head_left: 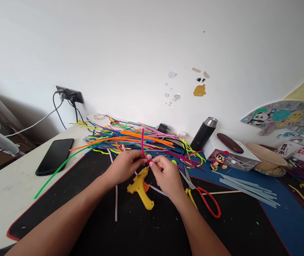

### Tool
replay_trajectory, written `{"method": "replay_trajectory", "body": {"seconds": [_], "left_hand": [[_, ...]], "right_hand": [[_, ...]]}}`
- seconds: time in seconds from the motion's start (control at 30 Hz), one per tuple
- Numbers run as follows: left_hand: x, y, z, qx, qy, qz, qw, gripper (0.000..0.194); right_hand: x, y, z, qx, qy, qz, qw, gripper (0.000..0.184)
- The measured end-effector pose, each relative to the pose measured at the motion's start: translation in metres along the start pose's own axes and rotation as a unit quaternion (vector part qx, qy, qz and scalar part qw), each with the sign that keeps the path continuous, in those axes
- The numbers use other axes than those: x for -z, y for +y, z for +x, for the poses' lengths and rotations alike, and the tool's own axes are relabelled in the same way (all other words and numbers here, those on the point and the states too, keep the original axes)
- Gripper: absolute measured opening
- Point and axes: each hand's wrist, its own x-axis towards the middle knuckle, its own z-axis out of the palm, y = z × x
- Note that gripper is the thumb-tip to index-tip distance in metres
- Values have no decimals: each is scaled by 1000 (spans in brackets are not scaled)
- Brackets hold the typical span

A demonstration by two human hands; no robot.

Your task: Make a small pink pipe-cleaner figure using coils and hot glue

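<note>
A magenta pipe cleaner [142, 141] stands up from between my two hands, its lower part bent or wound near the fingertips. My left hand [125, 166] pinches it from the left. From the right, my right hand [166, 174] pinches the same magenta piece, the fingertips of both hands nearly meeting. A small whitish bit shows just above the fingertips; its kind is unclear. Below the hands a yellow hot glue gun [142, 190] lies on the black mat. Right of my right hand rest scissors [204, 195] with red handles, blades partly spread.
Colourful pipe cleaners [130, 137] are heaped behind the hands. A phone [55, 156] lies left. On the right are a black thermos [204, 133], a small figure [219, 160], glue sticks [248, 190], a white box [228, 153] and a bowl [265, 154].
</note>
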Motion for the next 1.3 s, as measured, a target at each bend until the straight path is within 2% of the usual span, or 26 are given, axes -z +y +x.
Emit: {"method": "replay_trajectory", "body": {"seconds": [0.17, 0.37, 0.5, 0.67, 0.87, 1.13, 1.23, 1.3], "left_hand": [[-1, 2, 0, -24, 7, -6, 1000, 20], [-5, 0, -1, -45, 4, 47, 998, 21], [-4, -2, 0, -25, -4, 37, 999, 22], [-3, -2, 0, 25, -35, -48, 998, 22], [-4, -3, 1, 35, -41, -63, 997, 25], [-3, -3, -1, -31, -38, -1, 999, 22], [-3, 0, -2, -7, -43, -16, 999, 25], [-4, 2, -2, 34, -46, -78, 995, 27]], "right_hand": [[2, 0, 1, 34, 13, -44, 998, 22], [1, 2, 1, 65, 7, -104, 992, 17], [1, 3, 1, 55, 8, -92, 994, 18], [2, 2, 1, 34, 12, -63, 997, 19], [3, 0, 1, 43, 20, -71, 996, 20], [2, 4, 0, 61, -9, -116, 991, 17], [2, 4, 1, 57, 0, -97, 994, 16], [1, 2, 1, 48, 5, -61, 997, 17]]}}
